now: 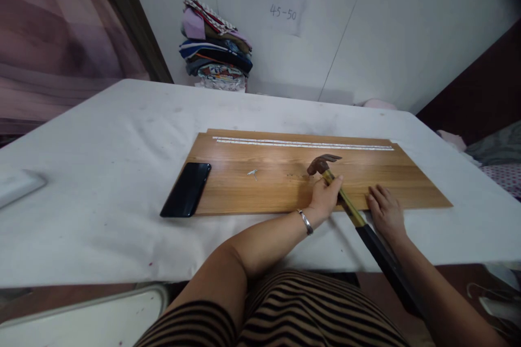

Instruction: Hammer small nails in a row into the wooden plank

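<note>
My left hand (324,199), with a silver bracelet at its wrist, grips a claw hammer (350,210) by the yellow upper handle just below the head. The rusty head hangs over the middle of a wood-grain board (268,195), and the black grip slants down to the lower right. My right hand (386,211) lies on the board's near edge with fingers stretched out, holding nothing. Several loose nails (253,173) lie to the left of the hammer. Small dark marks show on the board beside the hammer head.
Two thin white paper strips (303,144) run along the board's far side. A black phone (186,190) covers its left edge. Beneath is a table with a white cloth (106,173). Folded clothes (217,46) are stacked against the wall behind. A white object (20,187) sits far left.
</note>
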{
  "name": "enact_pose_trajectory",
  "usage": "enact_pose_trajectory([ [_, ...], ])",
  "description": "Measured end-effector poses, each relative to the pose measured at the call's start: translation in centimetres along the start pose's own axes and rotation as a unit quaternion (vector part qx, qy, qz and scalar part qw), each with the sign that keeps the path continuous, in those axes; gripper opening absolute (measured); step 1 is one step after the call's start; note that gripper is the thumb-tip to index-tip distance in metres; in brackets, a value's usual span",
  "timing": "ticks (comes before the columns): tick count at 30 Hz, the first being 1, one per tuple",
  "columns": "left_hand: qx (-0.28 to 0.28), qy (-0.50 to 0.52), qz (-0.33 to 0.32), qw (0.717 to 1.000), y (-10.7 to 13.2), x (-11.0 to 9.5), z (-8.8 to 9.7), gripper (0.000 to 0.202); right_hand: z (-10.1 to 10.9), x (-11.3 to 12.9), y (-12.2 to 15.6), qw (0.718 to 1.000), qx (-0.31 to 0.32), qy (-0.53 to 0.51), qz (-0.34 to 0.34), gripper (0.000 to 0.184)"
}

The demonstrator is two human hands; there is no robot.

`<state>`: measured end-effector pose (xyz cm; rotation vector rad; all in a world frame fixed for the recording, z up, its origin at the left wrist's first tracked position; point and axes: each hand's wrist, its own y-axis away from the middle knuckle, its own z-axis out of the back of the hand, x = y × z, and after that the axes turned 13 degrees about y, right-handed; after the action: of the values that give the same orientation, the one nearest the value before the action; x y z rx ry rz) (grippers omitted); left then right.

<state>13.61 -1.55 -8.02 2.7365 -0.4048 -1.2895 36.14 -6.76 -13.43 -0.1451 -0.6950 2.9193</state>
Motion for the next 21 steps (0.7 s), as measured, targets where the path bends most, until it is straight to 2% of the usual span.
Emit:
enact_pose_trajectory([
  [4,-0.004,0.007,0.007,1.0,-0.1,-0.1,0.0,0.037,-0.2,-0.2,-0.1,0.999,0.005,-0.03,-0.014,0.052],
  [6,-0.008,0.012,0.011,1.0,-0.1,-0.2,0.0,0.037,0.0,-0.2,-0.2,0.997,0.006,-0.076,-0.031,0.051],
  [8,-0.013,0.012,0.01,1.0,-0.1,-0.3,0.0,0.039,1.0,0.3,-0.5,0.987,0.0,-0.152,-0.054,0.05],
  [11,-0.006,-0.001,-0.002,1.0,0.0,-0.5,0.0,0.04,4.0,2.2,-1.0,0.959,-0.003,-0.263,-0.105,0.05],
  [13,0.002,-0.011,-0.012,1.0,0.1,-0.6,-0.1,0.039,6.6,4.1,-1.2,0.921,0.08,-0.353,-0.144,0.048],
  [15,0.006,-0.02,-0.019,1.0,0.2,-0.7,-0.1,0.038,9.0,6.1,-1.3,0.857,0.198,-0.447,-0.162,0.053],
  [16,0.008,-0.023,-0.021,0.999,0.3,-0.8,-0.1,0.038,10.1,7.1,-1.3,0.835,0.24,-0.465,-0.168,0.056],
  [19,0.02,-0.027,-0.01,0.999,0.5,-1.0,-0.2,0.04,12.1,9.2,-0.9,0.795,0.328,-0.485,-0.159,0.067],
  [21,0.022,-0.027,-0.001,0.999,0.6,-1.2,-0.2,0.041,12.6,10.1,-0.6,0.747,0.385,-0.523,-0.138,0.076],
])
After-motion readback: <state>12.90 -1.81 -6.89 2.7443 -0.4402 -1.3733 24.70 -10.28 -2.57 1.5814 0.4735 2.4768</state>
